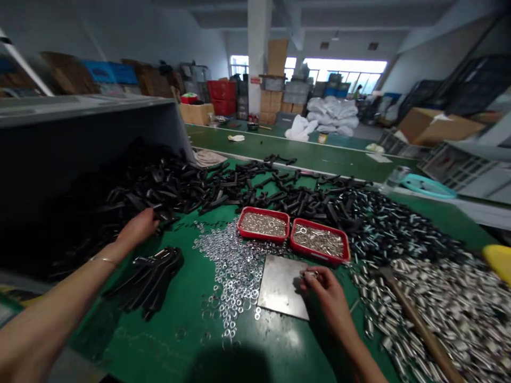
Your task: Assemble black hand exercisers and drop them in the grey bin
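Observation:
My left hand (138, 226) reaches into a large heap of black angled parts (171, 183), its fingers among them; I cannot tell whether it grips one. A smaller bunch of black parts (149, 279) lies below it. My right hand (321, 284) pinches small silver metal pieces at its fingertips, just beside a square steel plate (279, 287). Loose steel washers (235, 271) are spread left of the plate. Behind it stand two red trays (263, 223) (319, 241) of small metal hardware. Silver metal cylinders (443, 308) cover the bench at right, under a wooden handle (423, 324).
A large dark bin (80, 154) borders the green bench (255, 340) on the left. A yellow object (497, 263) sits at the right edge, near a teal lid (427, 186). Beyond lies another green bench (303, 154), with cartons, crates and white sacks farther back.

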The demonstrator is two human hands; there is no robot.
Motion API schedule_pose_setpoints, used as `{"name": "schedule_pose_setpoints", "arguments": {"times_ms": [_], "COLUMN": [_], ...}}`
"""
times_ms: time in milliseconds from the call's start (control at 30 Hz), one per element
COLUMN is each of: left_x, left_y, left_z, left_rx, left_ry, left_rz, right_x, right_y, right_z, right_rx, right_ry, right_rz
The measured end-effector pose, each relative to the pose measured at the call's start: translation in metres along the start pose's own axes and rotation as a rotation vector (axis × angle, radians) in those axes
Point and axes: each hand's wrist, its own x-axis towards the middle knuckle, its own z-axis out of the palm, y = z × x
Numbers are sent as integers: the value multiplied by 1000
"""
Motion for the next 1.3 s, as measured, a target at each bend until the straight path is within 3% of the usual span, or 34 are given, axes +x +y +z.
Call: {"name": "schedule_pose_setpoints", "arguments": {"times_ms": [67, 133, 200, 267, 300, 367, 433, 533, 700, 800, 933, 1000, 1067, 1167, 1233, 1300], "left_x": [-3, -25, -65, -112, -135, -172, -194, -205, -219, -233, -247, -253, -260, -264, -261, -252], "left_y": [27, 71, 125, 177, 199, 232, 252, 264, 268, 265, 257, 254, 252, 251, 251, 254], "left_z": [3, 10, 27, 55, 70, 101, 124, 140, 144, 139, 125, 123, 126, 131, 130, 127], "left_rx": [-70, -286, -644, -920, -1013, -1105, -1126, -1162, -1233, -1136, -1110, -1177, -1203, -1259, -1346, -1420], "left_ry": [24, -17, -274, -635, -738, -782, -745, -695, -717, -834, -1078, -1231, -1283, -1057, -855, -768], "left_rz": [56, 160, 247, 226, 188, 113, 36, -52, -142, -42, 123, 52, -91, -256, -287, -284], "right_x": [3, 5, 6, 6, 5, 4, 2, -2, -5, -4, -8, -12, -15, -17, -16, -14], "right_y": [1, 4, 5, 5, 4, 3, 2, 4, 12, 14, 16, 18, 19, 18, 18, 19], "right_z": [-1, 0, 5, 10, 12, 14, 15, 17, 24, 17, -2, -13, -27, -57, -79, -95], "right_rx": [46, 78, 103, 119, 124, 129, 133, 138, 42, -39, -73, -136, -283, -683, -1019, -1302], "right_ry": [9, -15, -36, -41, -37, -26, -20, 4, -2, -43, -170, -251, -313, -238, -129, -82], "right_rz": [14, 17, 5, -8, -13, -22, -37, -64, -112, -138, -91, -81, -105, -290, -415, -460]}}
